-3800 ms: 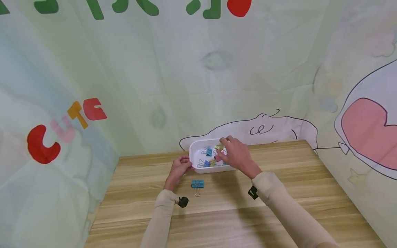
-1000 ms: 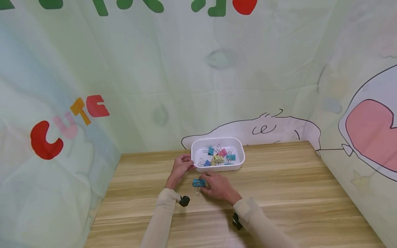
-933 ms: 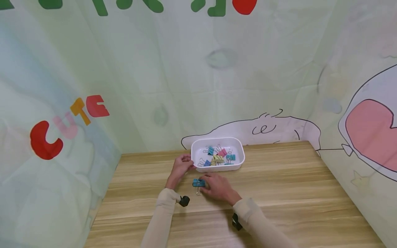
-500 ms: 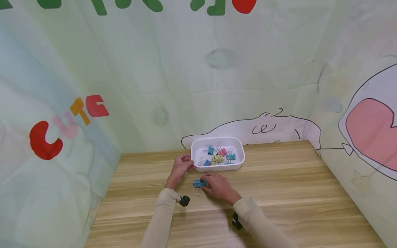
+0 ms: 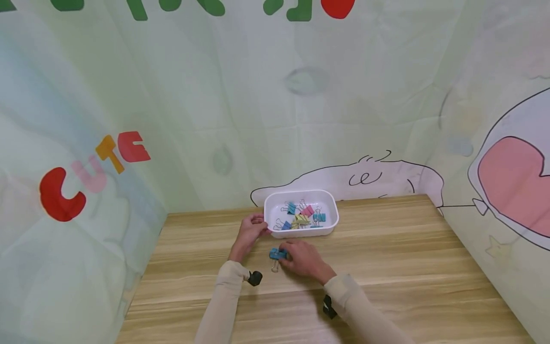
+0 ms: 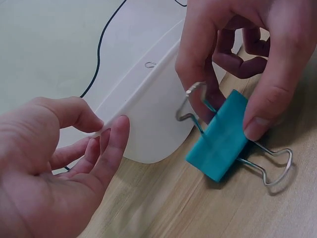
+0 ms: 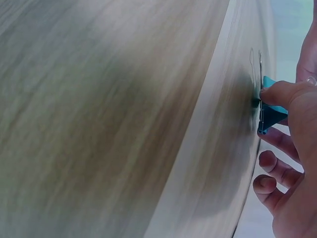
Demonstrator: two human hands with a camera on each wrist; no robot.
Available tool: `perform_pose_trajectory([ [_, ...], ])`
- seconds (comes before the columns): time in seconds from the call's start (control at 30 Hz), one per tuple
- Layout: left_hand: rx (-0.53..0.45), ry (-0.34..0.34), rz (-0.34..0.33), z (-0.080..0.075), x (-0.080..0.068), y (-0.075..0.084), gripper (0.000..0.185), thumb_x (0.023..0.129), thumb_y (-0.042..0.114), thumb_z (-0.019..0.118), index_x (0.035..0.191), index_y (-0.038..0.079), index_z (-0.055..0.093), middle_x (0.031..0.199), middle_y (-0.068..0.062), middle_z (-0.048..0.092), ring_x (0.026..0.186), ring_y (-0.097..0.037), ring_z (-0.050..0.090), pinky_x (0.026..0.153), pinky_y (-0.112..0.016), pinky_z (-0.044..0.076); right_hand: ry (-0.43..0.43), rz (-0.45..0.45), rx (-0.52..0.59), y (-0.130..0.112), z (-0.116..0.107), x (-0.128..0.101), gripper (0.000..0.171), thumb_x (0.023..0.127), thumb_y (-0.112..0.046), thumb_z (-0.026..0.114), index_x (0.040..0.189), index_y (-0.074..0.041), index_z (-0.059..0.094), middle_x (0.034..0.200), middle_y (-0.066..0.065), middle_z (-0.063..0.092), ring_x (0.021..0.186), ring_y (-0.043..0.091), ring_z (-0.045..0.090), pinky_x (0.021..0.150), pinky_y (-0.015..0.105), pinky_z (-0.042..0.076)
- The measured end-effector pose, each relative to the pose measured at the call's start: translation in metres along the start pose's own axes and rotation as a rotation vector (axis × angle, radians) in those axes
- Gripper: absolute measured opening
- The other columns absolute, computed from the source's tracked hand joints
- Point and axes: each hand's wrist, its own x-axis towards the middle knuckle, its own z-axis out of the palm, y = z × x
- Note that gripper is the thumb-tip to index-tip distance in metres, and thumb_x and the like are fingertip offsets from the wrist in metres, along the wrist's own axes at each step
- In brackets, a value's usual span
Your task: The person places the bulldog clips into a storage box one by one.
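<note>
My left hand (image 5: 250, 234) pinches the rim of a white plastic tray (image 6: 158, 134) at its left front corner, thumb on top and fingers beneath. My right hand (image 5: 302, 258) holds a teal binder clip (image 6: 218, 139) by one end, between thumb and index finger, just in front of the tray. Both wire handles of that clip are spread apart. In the right wrist view the binder clip (image 7: 271, 106) sits close over the wood, and the other fingers are curled loosely below it.
Inside the tray lie several binder clips: a pink one (image 5: 307, 210), a blue one (image 5: 285, 225), yellow ones (image 5: 302, 220) and teal ones. The wooden table (image 5: 386, 267) runs back to a printed fabric wall (image 5: 206, 119), with more fabric at both sides.
Earlier my right hand was over the tray with a yellow clip, which now lies inside. It then moved down to the teal binder clip on the table, gripped it and turned it slightly.
</note>
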Motion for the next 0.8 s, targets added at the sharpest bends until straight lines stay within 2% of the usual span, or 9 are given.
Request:
perform_pose_trajectory([
  [0.1, 0.008, 0.006, -0.005, 0.000, 0.001, 0.000, 0.044, 0.095, -0.011, 0.058, 0.138, -0.017, 0.048, 0.126, -0.034, 0.052, 0.095, -0.034, 0.066, 0.093, -0.044, 0.064, 0.021, -0.008, 0.000, 0.000, -0.003, -0.002, 0.026, 0.095, -0.034, 0.077, 0.114, -0.017, 0.072, 0.105, -0.003, 0.070, 0.083, 0.010, 0.062, 0.068, 0.021, 0.056],
  [0.17, 0.015, 0.020, -0.004, 0.001, 0.002, -0.002, 0.043, 0.095, -0.011, 0.059, 0.137, -0.015, 0.050, 0.124, -0.032, 0.054, 0.094, -0.032, 0.066, 0.089, -0.040, 0.066, 0.034, -0.015, -0.001, 0.000, -0.006, -0.003, 0.026, 0.095, -0.033, 0.077, 0.114, -0.016, 0.072, 0.104, -0.003, 0.070, 0.081, 0.010, 0.061, 0.066, 0.021, 0.055],
  [0.37, 0.006, 0.026, 0.003, 0.001, 0.003, -0.005, 0.042, 0.095, -0.012, 0.059, 0.136, -0.016, 0.050, 0.120, -0.031, 0.054, 0.098, -0.036, 0.064, 0.087, -0.040, 0.066, 0.080, -0.043, -0.023, 0.000, -0.016, -0.006, 0.025, 0.093, -0.030, 0.077, 0.113, -0.014, 0.071, 0.100, -0.002, 0.069, 0.075, 0.009, 0.056, 0.062, 0.019, 0.052],
  [0.53, -0.007, 0.026, 0.008, 0.001, 0.002, -0.003, 0.041, 0.094, -0.013, 0.058, 0.135, -0.017, 0.050, 0.115, -0.027, 0.055, 0.097, -0.036, 0.064, 0.085, -0.038, 0.067, 0.133, -0.068, -0.040, 0.001, -0.028, -0.006, 0.024, 0.094, -0.029, 0.077, 0.113, -0.014, 0.072, 0.099, -0.003, 0.069, 0.075, 0.009, 0.055, 0.063, 0.019, 0.053],
  [0.8, -0.002, 0.025, 0.014, 0.001, 0.001, -0.002, 0.040, 0.093, -0.013, 0.058, 0.133, -0.017, 0.051, 0.114, -0.028, 0.056, 0.095, -0.034, 0.065, 0.087, -0.041, 0.066, 0.224, -0.096, -0.078, 0.002, -0.048, -0.003, 0.024, 0.091, -0.027, 0.080, 0.108, -0.013, 0.071, 0.095, 0.001, 0.069, 0.077, 0.014, 0.060, 0.063, 0.026, 0.056],
])
